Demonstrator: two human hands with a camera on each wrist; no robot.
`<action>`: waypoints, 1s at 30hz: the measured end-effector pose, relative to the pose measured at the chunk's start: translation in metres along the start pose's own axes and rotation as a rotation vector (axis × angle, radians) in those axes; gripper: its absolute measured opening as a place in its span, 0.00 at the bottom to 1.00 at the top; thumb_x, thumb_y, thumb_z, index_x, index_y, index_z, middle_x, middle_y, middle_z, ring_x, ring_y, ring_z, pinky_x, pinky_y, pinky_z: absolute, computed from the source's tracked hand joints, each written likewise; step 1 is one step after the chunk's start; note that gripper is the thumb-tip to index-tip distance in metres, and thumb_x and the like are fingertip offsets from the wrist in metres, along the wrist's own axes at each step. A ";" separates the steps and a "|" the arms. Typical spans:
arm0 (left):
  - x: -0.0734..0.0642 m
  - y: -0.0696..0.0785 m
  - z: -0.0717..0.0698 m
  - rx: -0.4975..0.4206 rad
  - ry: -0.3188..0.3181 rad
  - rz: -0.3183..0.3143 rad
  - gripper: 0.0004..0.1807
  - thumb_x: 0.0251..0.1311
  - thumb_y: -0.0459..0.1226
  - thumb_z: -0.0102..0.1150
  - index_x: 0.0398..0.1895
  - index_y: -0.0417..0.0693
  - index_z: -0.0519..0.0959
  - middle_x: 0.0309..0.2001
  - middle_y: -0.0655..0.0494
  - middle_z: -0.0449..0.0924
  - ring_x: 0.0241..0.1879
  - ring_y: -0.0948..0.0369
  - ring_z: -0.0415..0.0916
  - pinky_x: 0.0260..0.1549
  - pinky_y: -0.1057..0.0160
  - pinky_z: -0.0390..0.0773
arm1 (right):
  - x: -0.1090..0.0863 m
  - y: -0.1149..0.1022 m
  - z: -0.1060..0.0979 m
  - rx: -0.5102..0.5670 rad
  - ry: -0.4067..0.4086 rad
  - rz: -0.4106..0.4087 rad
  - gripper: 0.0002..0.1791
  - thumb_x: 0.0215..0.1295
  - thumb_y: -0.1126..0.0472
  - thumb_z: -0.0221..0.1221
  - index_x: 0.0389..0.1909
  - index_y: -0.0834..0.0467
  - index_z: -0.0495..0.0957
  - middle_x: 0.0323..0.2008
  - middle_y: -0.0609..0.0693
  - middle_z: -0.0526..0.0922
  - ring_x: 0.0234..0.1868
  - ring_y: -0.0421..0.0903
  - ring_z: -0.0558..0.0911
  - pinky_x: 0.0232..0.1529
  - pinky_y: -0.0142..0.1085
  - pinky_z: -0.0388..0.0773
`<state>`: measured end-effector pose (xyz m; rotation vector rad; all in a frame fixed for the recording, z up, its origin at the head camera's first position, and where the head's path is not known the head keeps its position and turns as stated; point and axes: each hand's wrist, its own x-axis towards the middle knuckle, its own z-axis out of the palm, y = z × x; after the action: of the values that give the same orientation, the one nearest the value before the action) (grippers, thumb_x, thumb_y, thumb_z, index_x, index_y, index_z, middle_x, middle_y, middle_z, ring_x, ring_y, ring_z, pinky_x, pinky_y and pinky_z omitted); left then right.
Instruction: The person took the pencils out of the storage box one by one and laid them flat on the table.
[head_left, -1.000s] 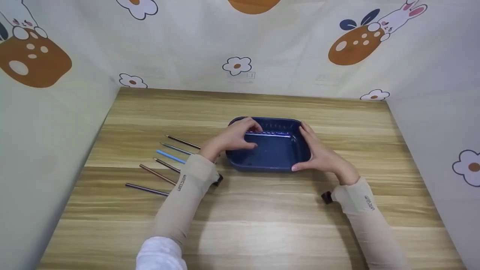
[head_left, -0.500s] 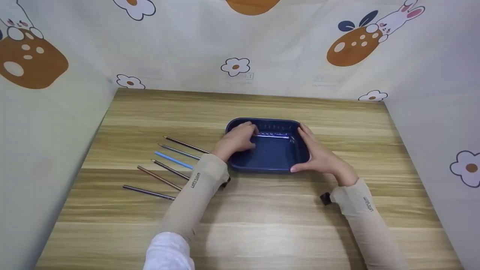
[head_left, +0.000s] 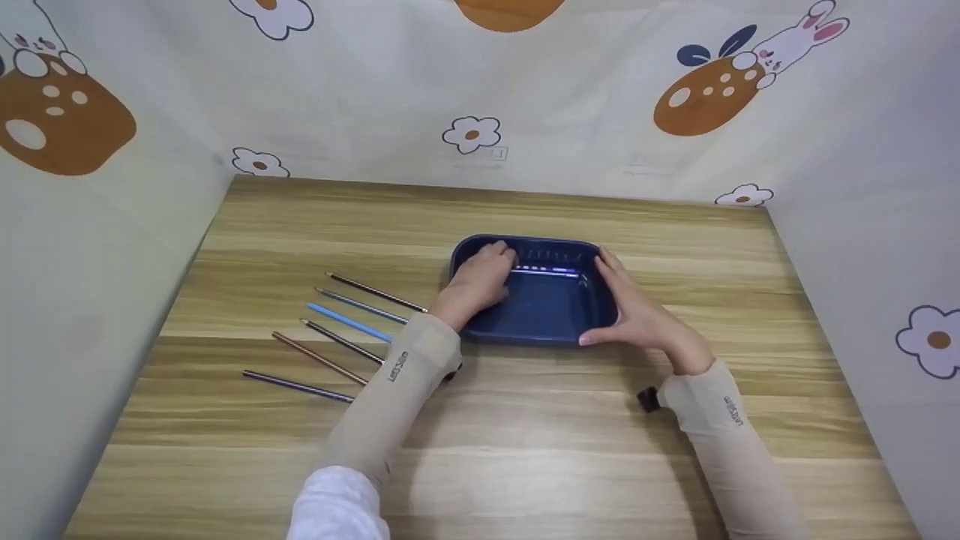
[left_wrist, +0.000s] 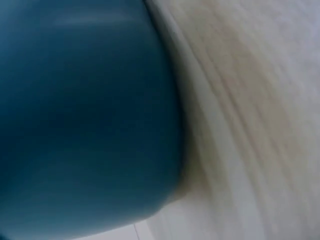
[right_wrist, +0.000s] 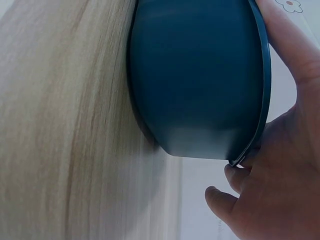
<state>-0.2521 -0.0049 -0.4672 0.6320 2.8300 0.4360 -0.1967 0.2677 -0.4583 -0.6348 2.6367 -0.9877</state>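
A dark blue rectangular tray point(head_left: 544, 311) stands on the wooden table. My left hand point(head_left: 480, 277) reaches into its left part, fingers bent downward by the back wall. Beside them a thin purple patterned pencil point(head_left: 551, 270) lies along that wall; its left end is hidden by the hand. The fingertips and thumb tip cannot be seen. At the tray's right end, my right hand point(head_left: 637, 311) grips the rim, thumb at the front corner and fingers at the back one. The right wrist view shows the tray's outer wall point(right_wrist: 200, 80) beside my right hand point(right_wrist: 285, 170).
Left of the tray several pencils lie fanned out, among them a light blue one point(head_left: 349, 322), a brown one point(head_left: 319, 358) and a dark one point(head_left: 298, 386). My left forearm point(head_left: 386, 416) passes over their near ends. A patterned cloth wall point(head_left: 375, 112) rises behind the table point(head_left: 555, 450).
My left hand has moved slightly right and deeper into the tray; its fingers are more bent and the thumb has gone out of sight. My right hand has stayed on the tray.
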 end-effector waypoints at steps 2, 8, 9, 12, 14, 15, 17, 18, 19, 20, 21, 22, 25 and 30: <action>0.001 0.001 0.000 0.025 0.012 0.003 0.20 0.59 0.32 0.63 0.56 0.41 0.77 0.57 0.47 0.75 0.61 0.50 0.72 0.62 0.54 0.74 | 0.000 0.000 0.000 0.002 0.000 -0.001 0.71 0.44 0.47 0.78 0.79 0.64 0.40 0.80 0.60 0.32 0.80 0.61 0.35 0.77 0.61 0.41; 0.005 0.002 -0.002 0.029 0.015 -0.019 0.15 0.60 0.27 0.59 0.50 0.43 0.81 0.52 0.46 0.80 0.56 0.50 0.77 0.57 0.54 0.77 | 0.000 -0.001 -0.001 0.005 -0.005 0.013 0.71 0.44 0.46 0.78 0.79 0.63 0.39 0.80 0.60 0.31 0.80 0.61 0.35 0.77 0.61 0.40; 0.006 0.002 -0.002 0.027 0.012 -0.024 0.14 0.60 0.26 0.58 0.48 0.43 0.82 0.51 0.47 0.80 0.54 0.50 0.78 0.56 0.53 0.78 | 0.000 -0.001 -0.001 0.004 -0.005 0.013 0.71 0.44 0.46 0.78 0.79 0.64 0.39 0.80 0.60 0.31 0.80 0.61 0.35 0.77 0.61 0.40; 0.007 0.001 -0.002 0.022 0.001 -0.027 0.13 0.60 0.25 0.56 0.44 0.44 0.83 0.49 0.47 0.82 0.51 0.51 0.80 0.52 0.54 0.80 | 0.000 -0.001 -0.001 0.001 -0.002 0.003 0.71 0.44 0.47 0.78 0.79 0.64 0.39 0.80 0.60 0.32 0.80 0.61 0.35 0.77 0.61 0.41; 0.006 0.000 -0.002 0.005 -0.004 -0.023 0.11 0.61 0.25 0.56 0.42 0.44 0.83 0.47 0.47 0.83 0.49 0.51 0.80 0.50 0.54 0.80 | 0.000 -0.001 -0.001 -0.003 0.003 -0.004 0.71 0.43 0.47 0.78 0.78 0.65 0.40 0.80 0.60 0.33 0.81 0.60 0.35 0.77 0.61 0.42; 0.006 0.000 -0.002 -0.007 -0.008 -0.020 0.11 0.60 0.25 0.56 0.41 0.44 0.83 0.46 0.47 0.83 0.48 0.52 0.81 0.50 0.54 0.80 | 0.000 -0.001 -0.001 -0.004 0.006 -0.007 0.71 0.43 0.47 0.78 0.78 0.65 0.40 0.80 0.60 0.33 0.81 0.60 0.36 0.77 0.61 0.42; 0.006 -0.002 -0.003 -0.028 -0.016 -0.012 0.10 0.60 0.26 0.57 0.41 0.44 0.83 0.45 0.48 0.84 0.47 0.52 0.81 0.50 0.54 0.80 | 0.000 -0.001 -0.001 -0.005 0.010 -0.012 0.71 0.43 0.47 0.78 0.78 0.65 0.41 0.80 0.60 0.33 0.81 0.60 0.36 0.77 0.61 0.43; 0.006 -0.002 -0.003 -0.043 -0.019 -0.008 0.10 0.59 0.26 0.58 0.40 0.43 0.83 0.44 0.48 0.84 0.47 0.52 0.81 0.50 0.54 0.80 | 0.000 -0.001 -0.001 -0.005 0.010 -0.011 0.71 0.43 0.47 0.78 0.78 0.65 0.40 0.80 0.60 0.33 0.81 0.60 0.36 0.77 0.61 0.42; 0.005 -0.003 -0.003 -0.060 -0.024 -0.004 0.09 0.59 0.26 0.58 0.40 0.44 0.83 0.44 0.48 0.84 0.46 0.52 0.81 0.50 0.54 0.80 | 0.000 -0.001 -0.001 -0.006 0.009 -0.010 0.72 0.42 0.47 0.78 0.78 0.65 0.40 0.80 0.60 0.33 0.81 0.59 0.35 0.77 0.61 0.42; 0.005 -0.003 -0.003 -0.079 -0.027 -0.002 0.09 0.58 0.27 0.59 0.40 0.44 0.83 0.43 0.49 0.84 0.45 0.53 0.80 0.49 0.55 0.80 | 0.000 -0.001 -0.001 -0.007 0.008 -0.008 0.72 0.42 0.47 0.78 0.78 0.65 0.40 0.80 0.60 0.33 0.81 0.59 0.35 0.77 0.61 0.42; 0.005 -0.004 -0.003 -0.100 -0.029 -0.001 0.09 0.57 0.27 0.60 0.40 0.44 0.82 0.42 0.50 0.84 0.45 0.53 0.80 0.48 0.55 0.80 | 0.000 -0.001 -0.001 -0.008 0.007 -0.008 0.72 0.42 0.47 0.78 0.78 0.65 0.40 0.80 0.60 0.33 0.81 0.59 0.35 0.77 0.61 0.42; 0.005 -0.004 -0.004 -0.122 -0.029 0.001 0.09 0.56 0.28 0.60 0.40 0.45 0.82 0.41 0.50 0.84 0.44 0.54 0.80 0.47 0.56 0.80 | 0.000 -0.001 -0.001 -0.007 0.005 -0.007 0.72 0.42 0.47 0.78 0.78 0.65 0.40 0.80 0.60 0.33 0.81 0.59 0.35 0.77 0.61 0.41; 0.004 -0.005 -0.006 -0.203 -0.021 0.013 0.09 0.54 0.29 0.62 0.39 0.46 0.82 0.39 0.52 0.84 0.40 0.57 0.78 0.44 0.59 0.79 | 0.000 -0.001 -0.001 -0.012 0.007 -0.003 0.72 0.42 0.46 0.78 0.78 0.65 0.40 0.81 0.60 0.33 0.81 0.59 0.35 0.77 0.60 0.41; 0.002 -0.007 -0.012 -0.341 -0.014 0.043 0.08 0.53 0.31 0.64 0.38 0.46 0.82 0.37 0.54 0.84 0.37 0.61 0.77 0.42 0.64 0.78 | 0.000 -0.001 -0.001 -0.010 0.012 0.001 0.71 0.42 0.47 0.78 0.78 0.65 0.41 0.81 0.60 0.33 0.81 0.60 0.36 0.77 0.60 0.42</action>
<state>-0.2603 -0.0131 -0.4587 0.6197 2.6397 0.8921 -0.1967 0.2678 -0.4568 -0.6323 2.6534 -0.9822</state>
